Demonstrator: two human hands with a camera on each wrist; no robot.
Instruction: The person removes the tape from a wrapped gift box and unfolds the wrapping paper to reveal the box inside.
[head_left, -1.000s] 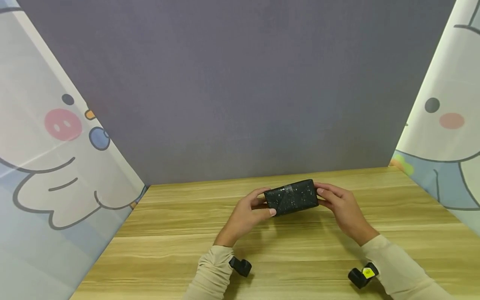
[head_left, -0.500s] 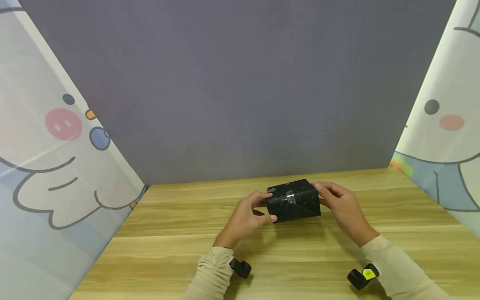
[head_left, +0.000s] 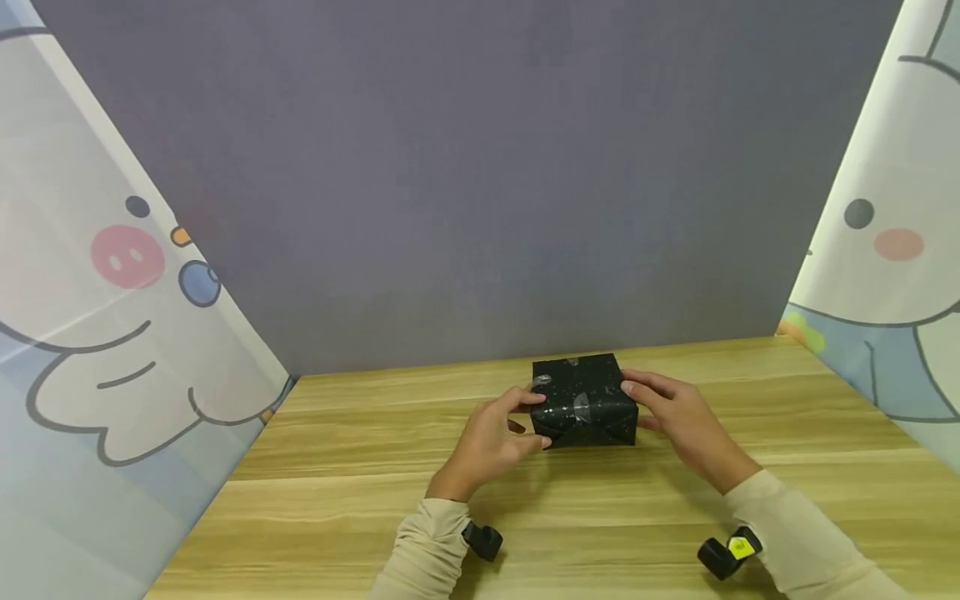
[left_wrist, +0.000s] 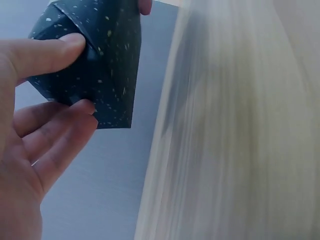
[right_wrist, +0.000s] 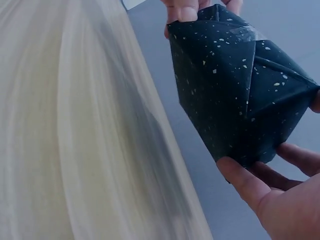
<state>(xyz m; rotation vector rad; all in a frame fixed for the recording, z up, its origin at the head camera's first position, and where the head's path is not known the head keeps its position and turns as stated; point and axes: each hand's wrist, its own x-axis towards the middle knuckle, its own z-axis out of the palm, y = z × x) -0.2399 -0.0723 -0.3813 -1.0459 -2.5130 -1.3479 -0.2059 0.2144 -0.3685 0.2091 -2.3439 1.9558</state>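
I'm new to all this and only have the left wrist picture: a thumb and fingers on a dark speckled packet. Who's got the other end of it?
Observer: The same person. In the head view, the right-hand grip holds the right end of the packet.

Operator: Oh, two hands! I see no tape on my side. Is there any elsewhere?

Observer: Yes, a shiny piece of tape is stuck at the near edge of its top.

Operator: And what is off to the sides of the scene?

Observer: White sheets with cartoon figures, one at the left and one at the right.
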